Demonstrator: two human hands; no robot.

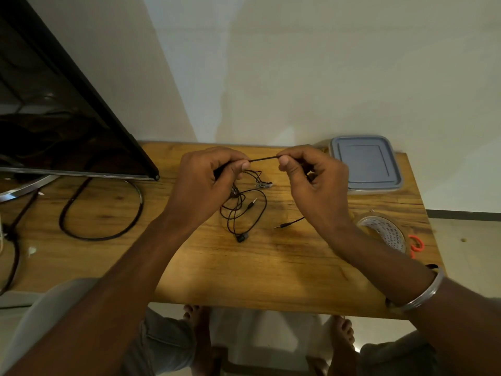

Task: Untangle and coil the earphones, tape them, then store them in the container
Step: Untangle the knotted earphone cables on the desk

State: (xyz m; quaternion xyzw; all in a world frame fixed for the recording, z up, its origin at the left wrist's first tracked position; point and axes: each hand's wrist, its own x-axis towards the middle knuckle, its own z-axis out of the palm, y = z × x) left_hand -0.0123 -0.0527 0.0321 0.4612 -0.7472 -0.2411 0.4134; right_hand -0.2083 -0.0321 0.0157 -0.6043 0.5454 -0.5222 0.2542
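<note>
The fingers [242, 165] of the left hand [206, 180] are curled in, thumb tip pressed to forefinger, pinching one end of a short taut stretch of the dark earphones [264, 158] cord. Those of the right hand [311, 180] pinch the other end in the same way, so the stretch runs straight between the two thumbs, lifted off the worktop [244, 267]. The other fingers of each hand are folded toward the palm. Something dark shows inside both folds, but whether it is more cord I cannot tell, since the palms hide how the cord runs there. Below and between the fingers the rest of the cord hangs in a loose tangle [244, 207] onto the wood. An earbud [242, 237] lies at its near end, and one jack plug [252, 204] sits within the loops. A second jack plug [282, 225] lies nearer the right wrist, its cord vanishing under that wrist. Just beyond the right fingers sits the container [366, 164] with its grey lid on, so its inside is unseen. Near the right forearm a tape roll [385, 232] is partly covered by the arm, and only an orange scissor handle [416, 244] peeks out past it. Far to the left of the fingers a dark screen [54, 104] is cut off by the frame edge.
</note>
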